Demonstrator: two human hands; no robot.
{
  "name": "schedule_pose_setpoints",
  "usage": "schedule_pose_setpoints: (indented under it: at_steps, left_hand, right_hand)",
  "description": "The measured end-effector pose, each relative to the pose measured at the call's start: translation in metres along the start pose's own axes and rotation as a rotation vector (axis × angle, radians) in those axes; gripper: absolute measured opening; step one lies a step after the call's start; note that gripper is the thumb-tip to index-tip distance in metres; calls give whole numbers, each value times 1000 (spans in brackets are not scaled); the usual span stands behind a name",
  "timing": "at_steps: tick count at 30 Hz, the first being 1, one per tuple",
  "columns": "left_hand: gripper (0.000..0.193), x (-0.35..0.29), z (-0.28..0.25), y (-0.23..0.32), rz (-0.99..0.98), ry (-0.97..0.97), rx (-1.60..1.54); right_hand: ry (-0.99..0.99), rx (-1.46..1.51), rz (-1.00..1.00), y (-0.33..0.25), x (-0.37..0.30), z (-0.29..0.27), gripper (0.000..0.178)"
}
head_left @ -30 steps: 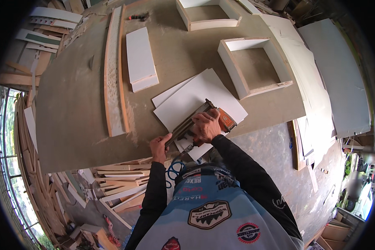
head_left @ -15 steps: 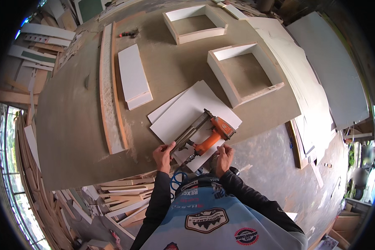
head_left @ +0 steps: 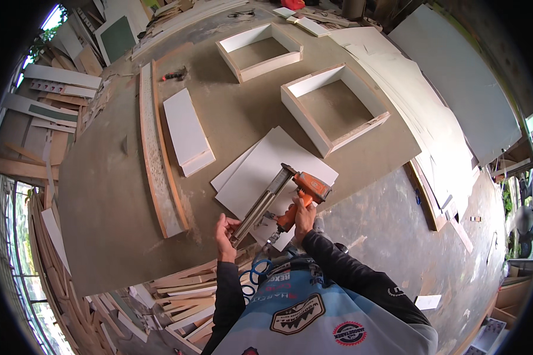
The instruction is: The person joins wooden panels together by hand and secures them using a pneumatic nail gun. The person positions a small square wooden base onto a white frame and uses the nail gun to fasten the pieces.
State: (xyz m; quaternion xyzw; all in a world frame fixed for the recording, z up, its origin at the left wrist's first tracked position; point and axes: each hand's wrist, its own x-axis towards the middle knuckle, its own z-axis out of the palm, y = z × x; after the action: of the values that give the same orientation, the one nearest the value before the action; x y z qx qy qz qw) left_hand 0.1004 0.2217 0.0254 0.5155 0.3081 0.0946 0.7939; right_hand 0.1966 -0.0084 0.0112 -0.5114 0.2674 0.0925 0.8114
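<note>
An orange nail gun point(head_left: 309, 188) with a long metal magazine is over the white panels point(head_left: 272, 148), tilted across them. My right hand point(head_left: 305, 218) is closed round its orange handle. At the lower left end of the magazine is my left hand point(head_left: 225, 231), its curled fingers against the metal; the palm side is partly hidden. A blue coiled air hose point(head_left: 256, 269) runs from the handle's fitting down beside my shirt.
Two white open box frames point(head_left: 260, 71) stand on the far side of the brown work table point(head_left: 112, 207). A white boxed piece point(head_left: 186, 130), a long wood-edged strip point(head_left: 154, 160) and a red-handled tool point(head_left: 173, 76) lie to the left. Wood offcuts point(head_left: 183, 296) pile up below.
My right hand has gone from beside the nail gun to a grip on its handle. The gun has shifted slightly downward, and my left hand stays at the magazine's end. The view has tilted.
</note>
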Motion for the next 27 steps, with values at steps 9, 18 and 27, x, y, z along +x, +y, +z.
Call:
schedule_pose_setpoints:
  at_steps: [9, 18, 27]
  left_hand:
    - [77, -7, 42, 22, 331, 9, -57]
    - [61, -5, 11, 39, 336, 120, -27]
    - [25, -28, -29, -19, 72, 143, 336]
  right_hand:
    - [-234, 35, -134, 4, -48, 32, 24]
    - [-187, 152, -120, -30, -68, 39, 18]
    - [160, 198, -188, -59, -22, -40, 16]
